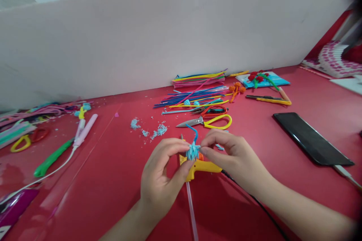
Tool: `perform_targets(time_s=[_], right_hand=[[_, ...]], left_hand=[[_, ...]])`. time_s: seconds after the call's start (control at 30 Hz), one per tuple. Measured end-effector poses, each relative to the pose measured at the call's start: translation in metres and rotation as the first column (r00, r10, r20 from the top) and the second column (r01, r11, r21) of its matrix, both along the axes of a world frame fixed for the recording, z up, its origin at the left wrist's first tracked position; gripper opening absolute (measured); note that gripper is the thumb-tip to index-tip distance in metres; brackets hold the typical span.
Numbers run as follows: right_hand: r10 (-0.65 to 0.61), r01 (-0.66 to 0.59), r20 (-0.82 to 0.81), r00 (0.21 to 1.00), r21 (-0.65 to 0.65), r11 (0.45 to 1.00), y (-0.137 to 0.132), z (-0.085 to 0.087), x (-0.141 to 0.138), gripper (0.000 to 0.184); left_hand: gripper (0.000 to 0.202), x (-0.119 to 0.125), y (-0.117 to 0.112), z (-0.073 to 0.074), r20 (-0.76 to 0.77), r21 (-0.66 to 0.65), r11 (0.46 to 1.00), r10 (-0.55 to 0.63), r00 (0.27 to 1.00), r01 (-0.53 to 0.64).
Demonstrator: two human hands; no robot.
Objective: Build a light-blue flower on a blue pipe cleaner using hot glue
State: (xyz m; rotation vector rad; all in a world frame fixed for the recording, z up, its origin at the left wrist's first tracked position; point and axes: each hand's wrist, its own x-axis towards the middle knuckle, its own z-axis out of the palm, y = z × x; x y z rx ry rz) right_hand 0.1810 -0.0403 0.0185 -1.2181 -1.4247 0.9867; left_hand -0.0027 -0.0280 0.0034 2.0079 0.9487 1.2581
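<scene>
The left hand (pixel 158 177) keeps a light grip, thumb and forefinger parted just by the width of the blue spiky piece (pixel 193 151) between them; the right hand (pixel 234 154) pinches its right edge, fingertips nearly together. The piece is raised over the yellow glue gun (pixel 208 166). A clear glue stick (pixel 191 211) runs toward the person. Just beyond are yellow-handled scissors (pixel 217 122) and blue clippings (pixel 160 130). A broad stretch of red desk (pixel 113 196) separates the left hand from the pink tool (pixel 87 130); a narrower one reaches the phone (pixel 312 139) on the right. A pale partition (pixel 141 37) bounds the far edge. The piece's long axis runs away from the person, its blue stem (pixel 196 134) pointing forward and curving left.
</scene>
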Motion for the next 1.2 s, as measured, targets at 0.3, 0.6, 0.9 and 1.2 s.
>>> perform_targets(time_s=[0.3,0.6,0.9,1.2], right_hand=[[0.012,-0.010,0.046,0.999,-0.028,1.000,-0.0003,0.0038,-0.0003,0.011],[0.007,-0.005,0.042,0.999,-0.027,1.000,0.0007,0.0002,-0.0014,0.009],[-0.009,0.009,0.021,1.000,0.011,1.000,-0.0007,0.0015,0.0002,0.004],[-0.003,-0.001,0.081,0.997,0.055,0.999,0.0007,-0.0010,-0.0004,0.010]], left_hand=[[0.029,0.0002,0.0034,-0.0032,-0.045,0.112,0.994,0.009,0.999,-0.004],[0.028,0.0020,0.0036,-0.0040,-0.042,0.128,0.992,0.019,0.999,-0.013],[0.027,0.0025,0.0045,-0.0034,0.000,0.108,0.994,0.015,1.000,-0.015],[0.027,0.0026,0.0039,-0.0067,-0.012,0.114,0.993,-0.014,1.000,0.015]])
